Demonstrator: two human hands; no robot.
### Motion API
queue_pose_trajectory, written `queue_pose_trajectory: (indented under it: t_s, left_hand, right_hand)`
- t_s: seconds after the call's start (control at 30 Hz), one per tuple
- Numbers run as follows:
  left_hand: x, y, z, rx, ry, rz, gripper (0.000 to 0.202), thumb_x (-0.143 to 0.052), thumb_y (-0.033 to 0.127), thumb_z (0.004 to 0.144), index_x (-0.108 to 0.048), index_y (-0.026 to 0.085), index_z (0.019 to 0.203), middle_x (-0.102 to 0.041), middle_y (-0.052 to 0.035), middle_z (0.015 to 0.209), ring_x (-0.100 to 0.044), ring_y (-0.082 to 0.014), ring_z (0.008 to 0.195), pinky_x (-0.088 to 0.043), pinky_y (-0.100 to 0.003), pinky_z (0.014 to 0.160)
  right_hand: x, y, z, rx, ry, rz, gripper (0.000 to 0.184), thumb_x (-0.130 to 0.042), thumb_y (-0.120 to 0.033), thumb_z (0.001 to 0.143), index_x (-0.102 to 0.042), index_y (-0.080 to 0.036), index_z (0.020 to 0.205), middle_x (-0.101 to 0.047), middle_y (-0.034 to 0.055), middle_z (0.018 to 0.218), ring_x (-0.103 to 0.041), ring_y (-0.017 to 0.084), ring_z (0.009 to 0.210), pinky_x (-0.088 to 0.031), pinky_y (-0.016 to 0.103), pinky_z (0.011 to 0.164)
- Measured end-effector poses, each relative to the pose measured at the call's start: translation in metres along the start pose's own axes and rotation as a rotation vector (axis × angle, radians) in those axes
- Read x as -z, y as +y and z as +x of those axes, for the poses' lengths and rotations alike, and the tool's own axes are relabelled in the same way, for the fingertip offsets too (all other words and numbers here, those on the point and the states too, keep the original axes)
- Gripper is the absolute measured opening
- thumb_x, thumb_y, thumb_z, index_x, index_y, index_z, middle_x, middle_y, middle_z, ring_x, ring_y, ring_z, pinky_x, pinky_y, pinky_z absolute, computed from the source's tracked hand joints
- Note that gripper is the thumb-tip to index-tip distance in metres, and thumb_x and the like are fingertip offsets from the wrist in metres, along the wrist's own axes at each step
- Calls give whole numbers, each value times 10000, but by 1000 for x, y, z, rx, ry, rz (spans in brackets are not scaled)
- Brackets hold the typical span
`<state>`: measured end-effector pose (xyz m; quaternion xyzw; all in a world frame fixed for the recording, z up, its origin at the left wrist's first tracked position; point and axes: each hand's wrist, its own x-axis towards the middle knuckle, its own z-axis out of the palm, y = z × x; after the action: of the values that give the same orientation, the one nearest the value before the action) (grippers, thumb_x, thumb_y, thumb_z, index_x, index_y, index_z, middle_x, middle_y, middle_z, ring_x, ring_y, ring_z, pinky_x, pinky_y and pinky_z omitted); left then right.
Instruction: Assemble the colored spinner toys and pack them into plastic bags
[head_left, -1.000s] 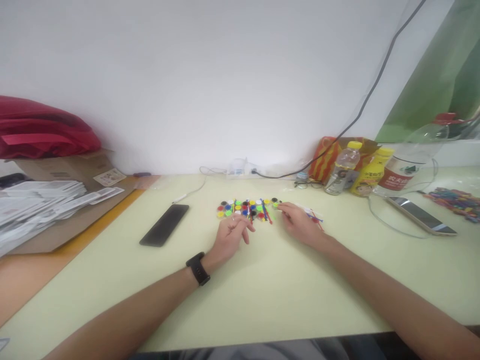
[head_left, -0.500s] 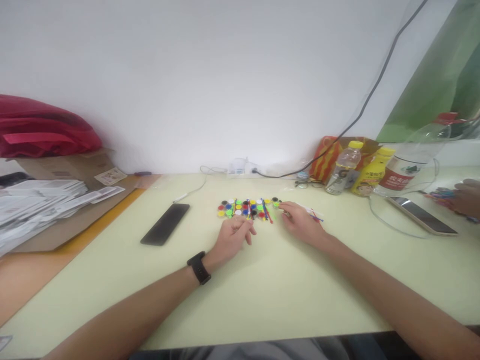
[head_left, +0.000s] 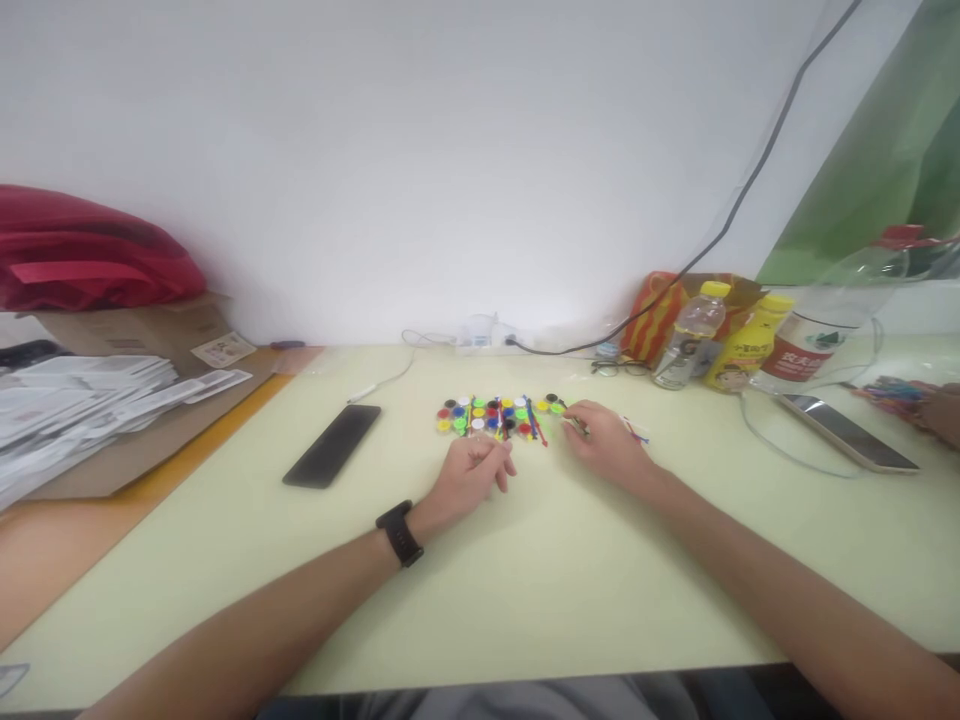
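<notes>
Small round discs in several colours lie in rows on the pale table, with thin coloured strips laid between them. At the near edge of the rows, my left hand rests with its thumb and fingers pressed together; anything in the pinch is hidden. My right hand is at the right end of the rows, fingers curled, its tips beside a green disc. What those fingertips hold is too small to make out. More thin strips show just behind the right hand.
A dark phone lies to the left, another phone to the right. Bottles and a striped bag stand at the back right. Stacked white cards sit on cardboard at left. A co-worker's hand touches coloured strips at far right.
My right hand has drawn slightly right, uncovering more of the discs at that end. My left hand has barely moved. The co-worker's hand has shifted right and down.
</notes>
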<state>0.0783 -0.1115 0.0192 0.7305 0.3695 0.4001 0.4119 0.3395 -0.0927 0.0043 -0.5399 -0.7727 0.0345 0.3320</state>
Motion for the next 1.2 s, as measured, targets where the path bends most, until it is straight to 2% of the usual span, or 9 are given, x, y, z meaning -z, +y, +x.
queue_pose_trajectory:
  t_s: [0.23, 0.4, 0.53, 0.63, 0.73, 0.83, 0.97, 1.1, 1.2]
  left_hand:
    - [0, 6, 0, -8, -5, 19, 582, -514, 350, 1013, -670, 207, 471, -709, -66, 676, -673, -188, 731, -535, -363, 922]
    - [0, 7, 0, 15, -23, 14, 591, -511, 391, 1015, -658, 182, 481, -702, -81, 691, -667, -187, 730, -552, -297, 753]
    - [2, 8, 0, 25, -44, 15, 487, -443, 438, 1050, -747, 165, 785, -728, -79, 817, -671, -209, 834, -530, -310, 769]
    - [3, 8, -2, 24, -115, 75, 338, -518, 450, 1026, -689, 198, 1173, -724, -67, 1000, -658, -222, 936, -516, -336, 827]
    - [3, 4, -6, -48, -177, 245, 519, -714, 436, 908, -580, 243, 1371, -660, -88, 1226, -616, -258, 1085, -503, -375, 908]
    - [3, -1, -7, -174, -209, 345, 445, -729, 368, 894, -619, 233, 1304, -620, -104, 1277, -575, -281, 1179, -459, -413, 1022]
    - [3, -7, -3, -165, -203, 365, 180, -648, 296, 950, -684, 213, 1106, -665, -66, 1054, -618, -231, 977, -485, -356, 884]
    - [3, -9, 0, -105, -189, 302, 263, -707, 263, 909, -682, 229, 1169, -695, -34, 1019, -615, -199, 897, -479, -303, 785]
    - [2, -9, 0, -102, -169, 239, 304, -720, 263, 905, -684, 238, 1206, -706, -43, 1083, -631, -200, 923, -493, -303, 794]
  right_hand:
    - [14, -6, -1, -66, 92, -133, 379, -510, -367, 980, -534, -214, 634, -649, 75, 735, -594, 217, 710, -400, 336, 671]
    - [25, -8, -2, -158, 101, -272, 539, -477, -457, 992, -421, -214, 513, -528, 58, 547, -452, 177, 540, -247, 333, 572]
    - [28, -11, -4, -181, 31, -192, 586, -499, -473, 985, -396, -198, 478, -385, 1, 467, -352, 136, 496, -187, 313, 565]
    - [26, -20, -6, -114, -88, -28, 525, -523, -441, 977, -447, -182, 526, -418, -17, 507, -360, 118, 514, -215, 293, 562]
    - [21, -29, -9, -15, -220, 166, 400, -544, -399, 969, -559, -176, 637, -564, 6, 626, -475, 136, 598, -297, 279, 578]
    - [19, -35, -12, 47, -326, 356, 305, -557, -352, 960, -627, -180, 718, -637, 22, 720, -554, 160, 692, -369, 271, 616]
    - [19, -34, -12, 24, -333, 473, 266, -571, -303, 942, -633, -177, 717, -633, 23, 724, -566, 166, 708, -401, 278, 642]
    - [21, -35, -12, -6, -310, 605, 146, -602, -243, 901, -666, -178, 788, -665, 29, 808, -596, 173, 776, -446, 288, 709]
    - [21, -41, -14, -33, -378, 737, 113, -584, -182, 876, -695, -182, 898, -686, 36, 889, -608, 166, 791, -477, 287, 723]
